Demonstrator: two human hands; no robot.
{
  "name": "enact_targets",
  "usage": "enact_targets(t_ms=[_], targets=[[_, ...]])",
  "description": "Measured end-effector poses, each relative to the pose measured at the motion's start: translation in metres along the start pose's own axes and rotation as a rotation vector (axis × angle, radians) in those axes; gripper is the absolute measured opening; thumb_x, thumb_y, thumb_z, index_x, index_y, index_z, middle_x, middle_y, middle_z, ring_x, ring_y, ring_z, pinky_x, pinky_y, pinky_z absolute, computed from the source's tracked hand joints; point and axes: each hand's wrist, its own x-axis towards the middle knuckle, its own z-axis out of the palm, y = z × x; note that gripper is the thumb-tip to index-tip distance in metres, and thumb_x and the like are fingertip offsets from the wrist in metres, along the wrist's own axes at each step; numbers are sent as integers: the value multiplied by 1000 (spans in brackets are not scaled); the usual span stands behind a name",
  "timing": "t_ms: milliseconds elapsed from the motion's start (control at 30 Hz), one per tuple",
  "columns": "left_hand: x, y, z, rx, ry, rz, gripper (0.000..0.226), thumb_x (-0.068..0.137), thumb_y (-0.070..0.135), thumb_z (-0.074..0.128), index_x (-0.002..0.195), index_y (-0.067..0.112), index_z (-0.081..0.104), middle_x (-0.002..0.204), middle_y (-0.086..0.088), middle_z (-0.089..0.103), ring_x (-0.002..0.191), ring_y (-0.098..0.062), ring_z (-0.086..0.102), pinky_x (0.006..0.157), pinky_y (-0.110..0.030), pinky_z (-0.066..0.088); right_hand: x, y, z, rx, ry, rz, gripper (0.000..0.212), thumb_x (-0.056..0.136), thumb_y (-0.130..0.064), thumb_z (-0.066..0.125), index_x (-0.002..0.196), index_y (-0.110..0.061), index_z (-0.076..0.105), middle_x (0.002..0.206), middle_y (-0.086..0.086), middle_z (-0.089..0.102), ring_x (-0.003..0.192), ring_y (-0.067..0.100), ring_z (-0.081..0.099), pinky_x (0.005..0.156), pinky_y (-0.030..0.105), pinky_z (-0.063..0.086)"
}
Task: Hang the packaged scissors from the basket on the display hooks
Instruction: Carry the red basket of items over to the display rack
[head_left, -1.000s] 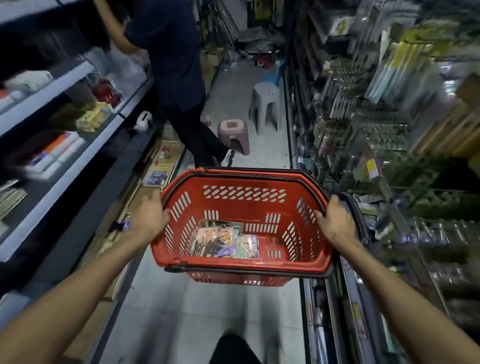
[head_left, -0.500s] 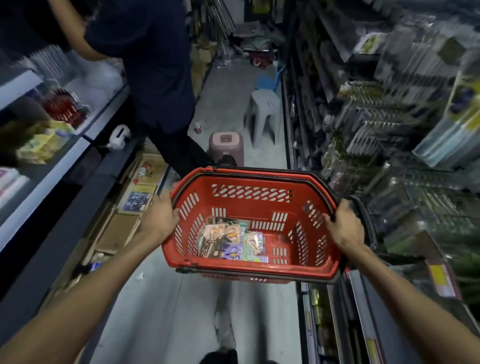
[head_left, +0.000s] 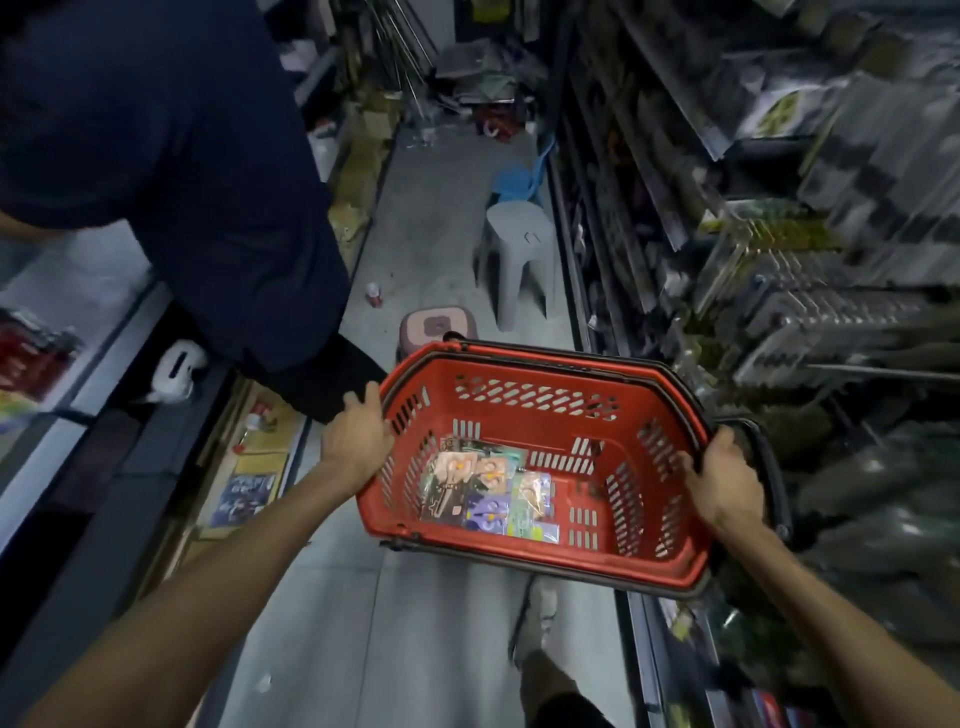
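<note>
1. The right shelving (head_left: 675, 171) runs from near to far along the aisle; dark metal rails are packed with hanging packets, all smeared by blur; thin metal display hooks (head_left: 872, 370) jut out just right of the basket.
2. The floor (head_left: 447, 260) is pale grey tile, scuffed, with small litter far down the aisle.
3. A second person (head_left: 182, 156) in dark blue cloth stands at the left, close against the left shelf (head_left: 78, 322), which has a pale flat edge.
4. The basket (head_left: 535, 366) is red moulded plastic, rectangular with rounded corners and slotted walls; its black handles are folded down around the rim; it is held in the air, tilted, over the floor.
5. A grey plastic stool (head_left: 519, 244) stands beyond it; a low pink stool (head_left: 439, 327) sits nearer, partly hidden by the far rim.
6. The left hand (head_left: 358, 436) has its grip clamped over the left rim; the right hand (head_left: 727, 478) has its grip clamped over the right rim and handle.
7. The packaged scissors (head_left: 488, 488) are flat, glossy cards in peach, purple and green; they lie overlapping on the basket's bottom, towards the near-left, between the two grips and touched by neither.
</note>
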Motion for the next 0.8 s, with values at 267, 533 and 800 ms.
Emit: enact_targets(t_ms=[267,533,800], targets=[[172,59,-12,77,-11,-37,39,104,30,54,133,10,38,121,-22,50,89,-42,65,67,-44,46,175,-61,-2,41,-19,-32,47,101,-36,58,125,0,37,127,32,55,104,50,64,83,51,52],[331,74,-12,28,-5,-107,35,105,31,54,128,9,38,121,-23,52,93,-42,64,68,-45,45,348,-144,1,40,-40,-95,45,100,-35,57,124,-4,34,121,30,58,98,50,65,80,52,52],[507,73,-13,-70,-14,-188,40,103,27,58,131,7,39,123,-27,53,102,-48,62,80,-55,51,522,-262,17,-3,-103,-140,49,102,-41,55,126,-6,31,127,27,57,101,47,66,83,50,51]])
